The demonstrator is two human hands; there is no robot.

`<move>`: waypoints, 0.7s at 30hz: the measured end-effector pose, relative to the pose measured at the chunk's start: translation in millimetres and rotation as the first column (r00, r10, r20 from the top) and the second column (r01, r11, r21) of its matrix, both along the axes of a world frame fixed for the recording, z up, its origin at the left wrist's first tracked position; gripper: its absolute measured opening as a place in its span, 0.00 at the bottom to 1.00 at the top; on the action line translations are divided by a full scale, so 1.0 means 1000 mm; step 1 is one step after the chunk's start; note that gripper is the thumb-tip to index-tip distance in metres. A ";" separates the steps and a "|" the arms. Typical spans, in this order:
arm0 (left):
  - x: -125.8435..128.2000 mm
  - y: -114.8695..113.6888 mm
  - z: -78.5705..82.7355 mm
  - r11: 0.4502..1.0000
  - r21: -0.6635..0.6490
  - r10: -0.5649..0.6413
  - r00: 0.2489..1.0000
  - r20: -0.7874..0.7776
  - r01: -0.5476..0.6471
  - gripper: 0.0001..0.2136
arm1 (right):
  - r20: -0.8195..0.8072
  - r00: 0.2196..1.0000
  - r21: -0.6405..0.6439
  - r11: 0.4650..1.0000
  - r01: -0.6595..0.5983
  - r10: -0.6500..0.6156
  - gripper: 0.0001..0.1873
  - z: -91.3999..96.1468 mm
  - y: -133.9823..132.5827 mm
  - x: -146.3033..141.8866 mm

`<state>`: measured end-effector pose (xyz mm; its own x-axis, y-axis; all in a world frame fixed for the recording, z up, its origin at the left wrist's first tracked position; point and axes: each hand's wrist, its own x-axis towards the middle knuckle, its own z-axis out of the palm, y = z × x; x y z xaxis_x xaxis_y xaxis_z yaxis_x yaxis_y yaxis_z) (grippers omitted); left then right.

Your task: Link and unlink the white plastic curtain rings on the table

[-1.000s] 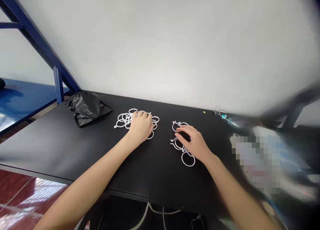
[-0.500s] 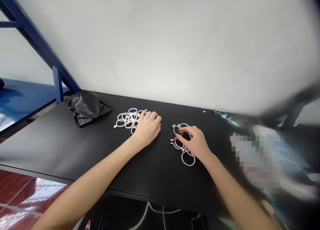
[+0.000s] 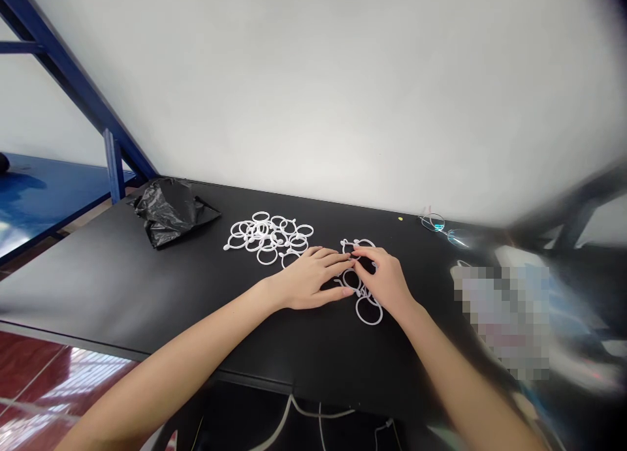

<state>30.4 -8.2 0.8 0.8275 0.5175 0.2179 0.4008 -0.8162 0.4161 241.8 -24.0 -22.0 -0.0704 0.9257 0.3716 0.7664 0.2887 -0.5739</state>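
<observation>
Where the black table (image 3: 98,288) runs along the wall, a crumpled black bag (image 3: 169,209) lies far left. The larger pile of white rings (image 3: 267,234) is uncovered now, since the left hand (image 3: 313,281) has slid off it to the right. That hand lies flat with fingers stretched wide, tips touching the smaller cluster of rings (image 3: 368,311). I cannot tell whether it brought a ring along. The right hand (image 3: 386,280) is curled narrow, thumb and forefinger pinching the cluster's far ring. Both hands now meet at this one cluster. Glasses (image 3: 434,224) sit beyond.
</observation>
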 end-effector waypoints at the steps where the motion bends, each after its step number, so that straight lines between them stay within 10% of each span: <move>1: 0.001 -0.001 -0.001 1.000 -0.021 -0.006 1.000 -0.007 0.005 0.26 | -0.003 1.000 0.000 1.000 -0.003 0.003 0.10 0.000 0.000 0.000; 21: 0.001 -0.002 -0.005 0.958 -0.288 0.059 0.985 0.163 -0.009 0.22 | 0.131 0.990 0.082 0.995 -0.062 0.051 0.12 0.002 -0.001 -0.001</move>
<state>31.4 -10.4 -4.7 0.7723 0.6056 0.1917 0.3301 -0.6405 0.6934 240.9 -25.5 -20.1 -0.1739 0.8842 0.4336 0.8133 0.3772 -0.4430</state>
